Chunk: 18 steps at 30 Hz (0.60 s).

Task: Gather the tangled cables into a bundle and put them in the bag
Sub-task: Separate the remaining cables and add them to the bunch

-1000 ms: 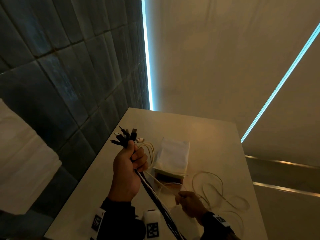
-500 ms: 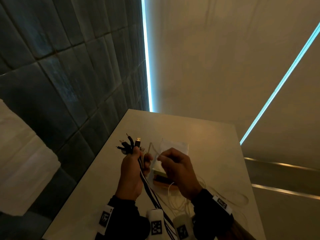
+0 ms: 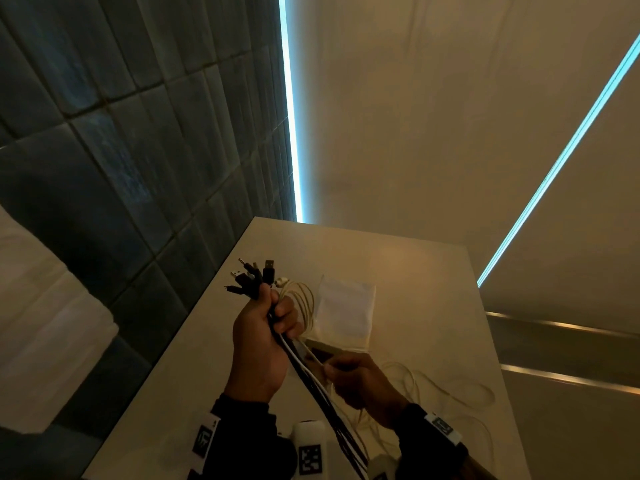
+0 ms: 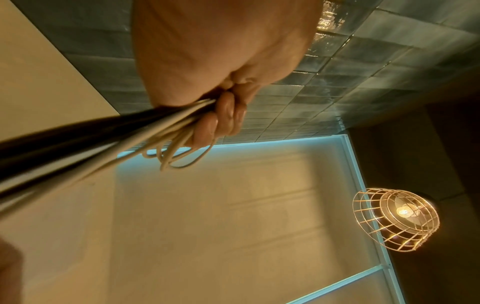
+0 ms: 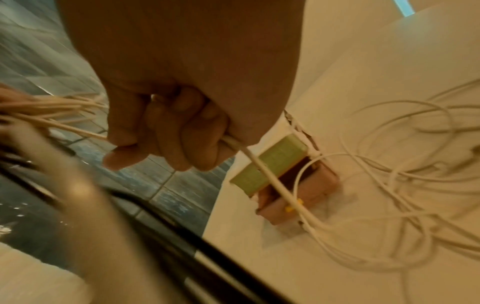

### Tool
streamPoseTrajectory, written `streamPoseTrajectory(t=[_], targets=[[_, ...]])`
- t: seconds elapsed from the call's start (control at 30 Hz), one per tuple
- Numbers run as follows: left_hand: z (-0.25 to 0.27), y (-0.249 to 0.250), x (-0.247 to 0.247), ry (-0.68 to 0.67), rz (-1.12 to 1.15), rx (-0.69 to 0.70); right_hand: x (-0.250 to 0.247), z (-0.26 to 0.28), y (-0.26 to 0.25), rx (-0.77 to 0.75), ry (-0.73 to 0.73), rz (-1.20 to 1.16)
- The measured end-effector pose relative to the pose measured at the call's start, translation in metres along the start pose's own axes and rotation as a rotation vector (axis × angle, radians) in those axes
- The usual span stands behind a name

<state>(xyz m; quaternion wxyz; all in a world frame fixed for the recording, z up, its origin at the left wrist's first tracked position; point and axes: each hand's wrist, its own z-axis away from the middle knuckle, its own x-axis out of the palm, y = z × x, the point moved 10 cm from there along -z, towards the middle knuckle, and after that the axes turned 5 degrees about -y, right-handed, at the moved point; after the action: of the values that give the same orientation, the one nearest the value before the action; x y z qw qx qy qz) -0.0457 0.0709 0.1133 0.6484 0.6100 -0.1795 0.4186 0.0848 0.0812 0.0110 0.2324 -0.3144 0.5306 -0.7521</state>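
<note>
My left hand (image 3: 266, 327) is raised above the table and grips a bundle of black and white cables (image 3: 311, 375); their plugs (image 3: 254, 275) stick out above the fist and white loops (image 3: 301, 299) hang beside it. In the left wrist view the fingers (image 4: 226, 115) curl round the same cables (image 4: 103, 139). Lower and to the right, my right hand (image 3: 360, 379) grips one white cable (image 5: 272, 179) that trails down to loose white coils (image 3: 450, 389) on the table. The white bag (image 3: 346, 313) lies flat behind both hands, its open mouth (image 5: 291, 176) towards me.
The pale table (image 3: 415, 271) ends at a dark tiled wall (image 3: 138, 168) on the left and drops off on the right. A cage pendant lamp (image 4: 394, 220) hangs overhead. Bare tabletop lies beyond the bag.
My right hand, which had risen to the bundle half a second ago, has dropped back down and to the right along the white cable. More white loops now hang by my left fist.
</note>
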Motion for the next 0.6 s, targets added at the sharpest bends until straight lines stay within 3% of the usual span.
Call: streamPoseTrajectory(t=[0.33,0.5,0.6], targets=[[-0.001,0.008,-0.005,-0.014,-0.086,0.031,-0.029,-0.009,0.045,0.039,0.07,0.241],[0.0,0.016,-0.013,0.016,-0.113,0.054,-0.047,-0.012,0.074,0.133,0.118,0.384],[0.001,0.018,-0.019,0.052,-0.149,0.075,-0.07,-0.015,0.077,0.246,0.264,0.449]])
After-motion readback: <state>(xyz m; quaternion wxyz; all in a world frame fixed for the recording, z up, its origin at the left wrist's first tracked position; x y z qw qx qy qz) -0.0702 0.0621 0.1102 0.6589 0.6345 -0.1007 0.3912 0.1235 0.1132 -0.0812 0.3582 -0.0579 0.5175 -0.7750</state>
